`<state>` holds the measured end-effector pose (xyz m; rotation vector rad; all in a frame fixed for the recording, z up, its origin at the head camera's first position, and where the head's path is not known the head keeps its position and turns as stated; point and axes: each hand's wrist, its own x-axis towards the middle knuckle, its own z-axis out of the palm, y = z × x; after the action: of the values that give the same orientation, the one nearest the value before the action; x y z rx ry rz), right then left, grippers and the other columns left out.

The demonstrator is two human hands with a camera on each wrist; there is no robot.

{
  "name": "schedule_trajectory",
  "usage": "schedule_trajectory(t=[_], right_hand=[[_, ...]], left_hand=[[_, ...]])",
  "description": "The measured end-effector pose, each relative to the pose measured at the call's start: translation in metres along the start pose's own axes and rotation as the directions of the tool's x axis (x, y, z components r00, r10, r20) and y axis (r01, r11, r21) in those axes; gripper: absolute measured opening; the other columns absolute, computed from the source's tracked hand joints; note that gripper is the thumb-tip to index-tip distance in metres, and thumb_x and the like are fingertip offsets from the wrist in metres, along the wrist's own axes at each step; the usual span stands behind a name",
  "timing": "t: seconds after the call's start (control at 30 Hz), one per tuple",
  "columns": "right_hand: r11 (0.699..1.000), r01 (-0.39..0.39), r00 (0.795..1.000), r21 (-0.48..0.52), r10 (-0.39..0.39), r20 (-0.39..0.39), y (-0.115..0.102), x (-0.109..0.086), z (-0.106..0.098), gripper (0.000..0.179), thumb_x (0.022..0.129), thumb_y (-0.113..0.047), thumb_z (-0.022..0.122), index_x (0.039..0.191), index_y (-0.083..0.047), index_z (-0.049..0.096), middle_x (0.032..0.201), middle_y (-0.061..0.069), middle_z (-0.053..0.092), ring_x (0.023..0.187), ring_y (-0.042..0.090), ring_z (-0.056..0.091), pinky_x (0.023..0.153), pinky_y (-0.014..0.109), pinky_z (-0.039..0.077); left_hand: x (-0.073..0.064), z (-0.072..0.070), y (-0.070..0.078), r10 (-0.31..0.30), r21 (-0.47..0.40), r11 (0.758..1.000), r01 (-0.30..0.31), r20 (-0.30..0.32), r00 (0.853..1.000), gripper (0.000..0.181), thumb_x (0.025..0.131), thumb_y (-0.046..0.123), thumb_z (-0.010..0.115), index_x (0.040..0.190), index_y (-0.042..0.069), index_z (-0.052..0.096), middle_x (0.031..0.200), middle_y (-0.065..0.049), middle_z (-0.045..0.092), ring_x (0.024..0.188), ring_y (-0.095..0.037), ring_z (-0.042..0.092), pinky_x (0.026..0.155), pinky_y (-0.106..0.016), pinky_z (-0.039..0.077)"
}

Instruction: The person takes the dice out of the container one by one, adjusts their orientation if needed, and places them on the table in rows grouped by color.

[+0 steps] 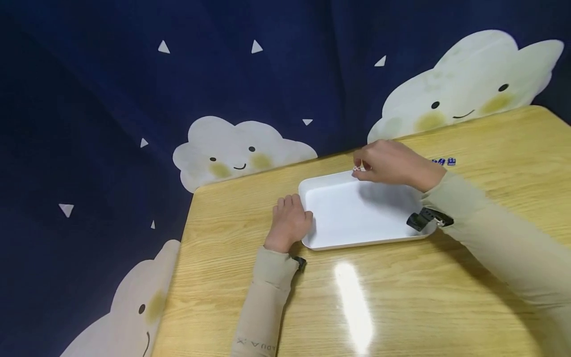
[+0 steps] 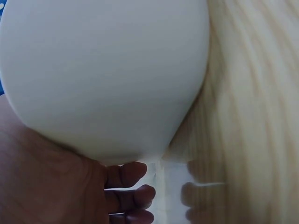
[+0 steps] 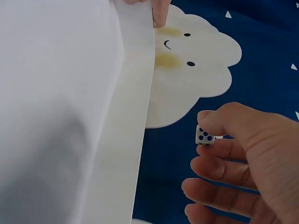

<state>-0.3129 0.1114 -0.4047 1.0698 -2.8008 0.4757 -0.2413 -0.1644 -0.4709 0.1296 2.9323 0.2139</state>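
A white rectangular tray (image 1: 357, 213) lies on the wooden table. My left hand (image 1: 291, 220) holds its left end, thumb at the rim and the other fingers outside the wall. In the left wrist view the palm lies against the tray wall (image 2: 107, 84). Over the tray's far edge, my right hand (image 1: 392, 163) pinches a small white die (image 3: 204, 136) between thumb and index finger. Dark dots show on the die's face in the right wrist view. Something white shows just behind it, too hidden to identify. The other right fingers are loosely bent beneath.
Several blue dice (image 1: 451, 161) lie on the table beyond the right wrist, partly hidden by it. A dark blue curtain (image 1: 107, 99) with cloud prints hangs along the table's far and left edges. The wooden table (image 1: 223, 277) extends around the tray.
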Motion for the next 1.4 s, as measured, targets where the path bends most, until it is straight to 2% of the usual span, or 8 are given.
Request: schedule_trajectory(t=[0.17,0.33,0.77,1.17,1.4], right_hand=[[1.000,-0.016,1.000,-0.009,0.016,-0.021,0.011,-0.010,-0.006,0.012,0.089,-0.025,0.074,0.088,-0.014,0.073,0.074,-0.001,0.065,0.064,0.013,0.055,0.060,0.034,0.045],[0.998,-0.067,0.997,0.016,0.068,-0.042,0.020,-0.021,-0.012,0.009,0.090,-0.025,0.073,0.090,-0.016,0.075,0.078,-0.001,0.068,0.068,0.014,0.057,0.062,0.034,0.045],[0.988,-0.153,0.985,0.021,0.155,-0.078,0.047,-0.051,-0.019,0.015,0.094,-0.028,0.072,0.097,-0.015,0.076,0.084,0.001,0.071,0.067,0.014,0.056,0.061,0.032,0.042],[0.966,-0.257,0.961,0.032,0.259,-0.092,0.075,-0.083,-0.016,0.021,0.094,-0.031,0.073,0.099,-0.010,0.075,0.085,0.003,0.073,0.070,0.016,0.060,0.063,0.033,0.045],[0.942,-0.327,0.942,0.072,0.331,-0.058,0.090,-0.093,-0.010,0.028,0.095,-0.038,0.070,0.101,-0.011,0.074,0.092,0.005,0.075,0.077,0.018,0.063,0.067,0.034,0.047]], left_hand=[[0.000,0.001,-0.002,-0.008,-0.004,1.000,0.008,-0.007,1.000,0.039,0.100,0.031,0.036,0.121,0.001,0.047,0.111,-0.013,0.047,0.103,-0.030,0.037,0.090,-0.040,0.034],[0.000,0.002,-0.004,-0.017,-0.007,1.000,0.017,-0.013,1.000,0.040,0.099,0.032,0.036,0.121,0.000,0.046,0.112,-0.014,0.047,0.105,-0.031,0.037,0.091,-0.041,0.034],[-0.001,0.003,-0.003,-0.019,-0.018,1.000,0.019,-0.008,1.000,0.037,0.099,0.030,0.036,0.118,0.000,0.046,0.110,-0.015,0.046,0.103,-0.032,0.035,0.090,-0.040,0.032],[0.001,0.003,0.001,-0.011,-0.012,1.000,0.011,0.002,1.000,0.035,0.100,0.029,0.034,0.116,0.000,0.046,0.110,-0.015,0.045,0.103,-0.032,0.034,0.087,-0.040,0.029],[0.002,0.004,0.001,-0.008,0.005,1.000,0.008,-0.006,1.000,0.034,0.100,0.029,0.035,0.116,0.000,0.044,0.110,-0.016,0.045,0.102,-0.032,0.034,0.088,-0.040,0.029]])
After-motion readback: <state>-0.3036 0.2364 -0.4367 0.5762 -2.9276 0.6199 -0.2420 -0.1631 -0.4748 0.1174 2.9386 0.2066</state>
